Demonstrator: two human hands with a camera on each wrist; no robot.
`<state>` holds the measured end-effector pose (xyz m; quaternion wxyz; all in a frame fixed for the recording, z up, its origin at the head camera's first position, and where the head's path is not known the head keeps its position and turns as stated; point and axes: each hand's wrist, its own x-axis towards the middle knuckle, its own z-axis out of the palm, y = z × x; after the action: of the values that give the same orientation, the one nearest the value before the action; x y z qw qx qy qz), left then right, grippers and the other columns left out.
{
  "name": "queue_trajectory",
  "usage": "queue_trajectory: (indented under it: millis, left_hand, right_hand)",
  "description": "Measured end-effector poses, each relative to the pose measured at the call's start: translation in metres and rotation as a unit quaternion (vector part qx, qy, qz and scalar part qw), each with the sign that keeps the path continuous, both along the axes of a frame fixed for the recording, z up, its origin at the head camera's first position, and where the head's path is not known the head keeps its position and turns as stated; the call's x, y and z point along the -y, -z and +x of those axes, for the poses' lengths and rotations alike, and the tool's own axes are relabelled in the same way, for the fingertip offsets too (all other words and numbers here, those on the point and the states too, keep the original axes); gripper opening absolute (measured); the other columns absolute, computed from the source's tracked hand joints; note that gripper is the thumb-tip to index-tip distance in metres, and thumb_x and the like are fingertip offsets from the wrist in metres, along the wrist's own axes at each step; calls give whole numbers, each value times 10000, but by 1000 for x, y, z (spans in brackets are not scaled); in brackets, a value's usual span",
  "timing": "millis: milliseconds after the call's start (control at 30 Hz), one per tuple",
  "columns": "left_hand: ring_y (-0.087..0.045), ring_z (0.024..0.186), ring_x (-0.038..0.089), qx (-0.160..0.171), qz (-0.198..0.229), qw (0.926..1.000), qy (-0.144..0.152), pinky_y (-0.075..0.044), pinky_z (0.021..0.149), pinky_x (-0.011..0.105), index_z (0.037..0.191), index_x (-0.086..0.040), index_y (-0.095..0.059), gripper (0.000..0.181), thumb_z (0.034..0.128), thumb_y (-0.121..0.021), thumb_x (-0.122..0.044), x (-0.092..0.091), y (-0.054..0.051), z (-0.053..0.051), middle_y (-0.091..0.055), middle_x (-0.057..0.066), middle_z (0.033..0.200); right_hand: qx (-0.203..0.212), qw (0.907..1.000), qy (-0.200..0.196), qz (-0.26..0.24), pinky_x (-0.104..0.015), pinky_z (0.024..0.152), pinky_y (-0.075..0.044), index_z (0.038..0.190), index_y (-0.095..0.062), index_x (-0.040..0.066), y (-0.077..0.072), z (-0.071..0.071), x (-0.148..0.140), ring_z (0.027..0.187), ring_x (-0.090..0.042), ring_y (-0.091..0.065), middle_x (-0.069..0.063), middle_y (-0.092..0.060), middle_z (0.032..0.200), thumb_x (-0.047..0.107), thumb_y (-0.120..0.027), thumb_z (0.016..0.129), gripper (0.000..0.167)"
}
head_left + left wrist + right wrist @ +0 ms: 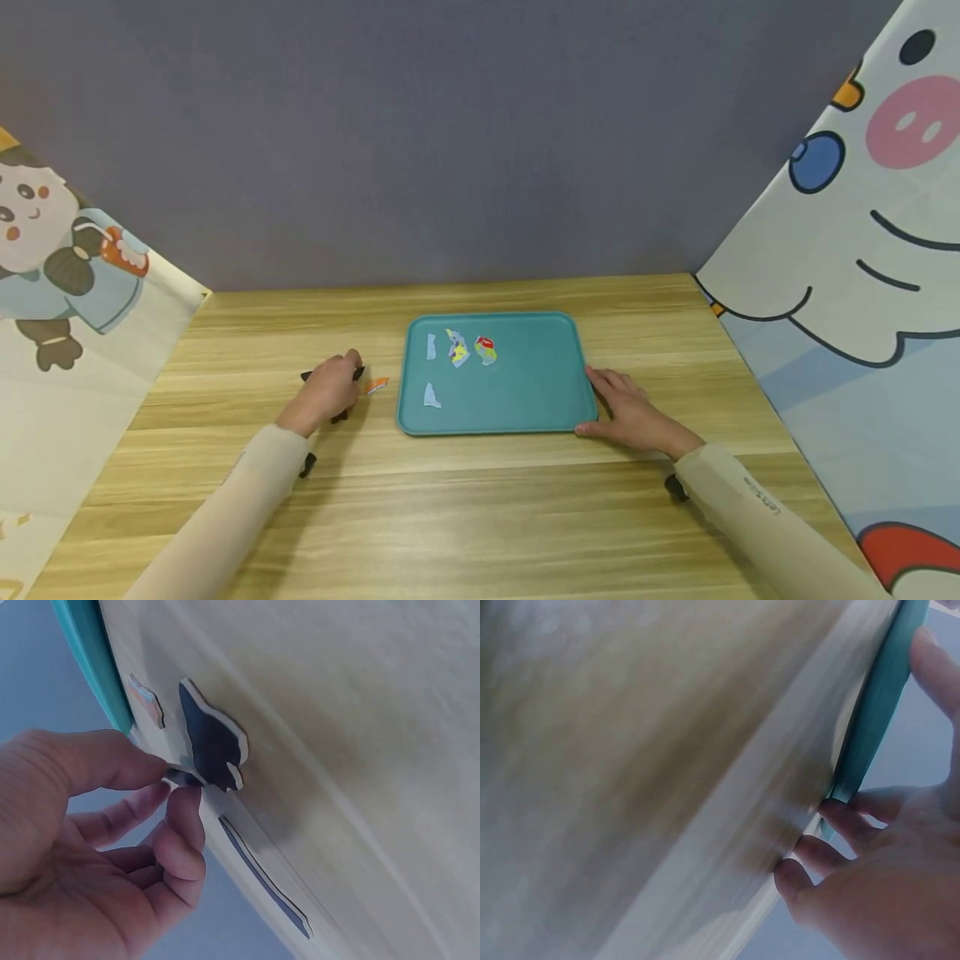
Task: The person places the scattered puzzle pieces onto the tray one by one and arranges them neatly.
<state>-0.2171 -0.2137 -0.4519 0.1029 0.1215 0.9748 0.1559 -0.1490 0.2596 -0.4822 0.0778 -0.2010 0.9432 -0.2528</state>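
My left hand (324, 392) is over the left part of the table, left of the teal tray. Between thumb and index finger it pinches a small dark flat piece (182, 776), mostly covered by the fingertips. A larger black flat piece (214, 735) with a pale edge lies beside the fingertips. A thin dark strip (266, 877) and an orange piece (377, 385) lie close by. My right hand (633, 414) touches the right end of the tray (532, 400), thumb at the near corner and fingers spread along the side.
Inside the tray's left half lie a red-and-yellow piece (486, 350), a yellow-and-grey piece (457, 348) and two pale pieces, one at the back (431, 347) and one nearer (431, 396). A grey wall (450, 150) rises behind the wooden table (487, 508); cartoon-printed panels flank it.
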Motion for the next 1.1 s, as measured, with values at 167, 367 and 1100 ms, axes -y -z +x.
queue_trajectory:
  millis: [167,367,1100]
  left_hand:
    - [-514,577,218,238,291,9988,-304,-444,510,321,1259,71,-422,404,861,-488,68,3,-2,-1,-593,230,935]
    - [-500,528,173,133,286,9994,-142,-423,486,305,1267,82,-421,404,900,-550,-26,2,0,0,-582,104,746]
    - [-501,554,218,58,111,9999,-104,-433,516,343,1258,57,-459,404,865,-540,18,-6,0,-5,-602,167,763]
  right_hand:
    - [23,10000,7,4,-658,977,-220,1477,-218,-22,-1,0,0,1313,-420,-233,-234,-282,1447,552,-670,802,995]
    - [67,9999,22,71,-650,981,-222,1482,-207,-16,-1,0,0,1318,-411,-228,-227,-276,1452,560,-663,804,1000]
    - [-27,10000,-14,50,-637,971,-246,1470,-228,-33,2,0,-1,1300,-414,-253,-228,-302,1435,559,-661,806,989]
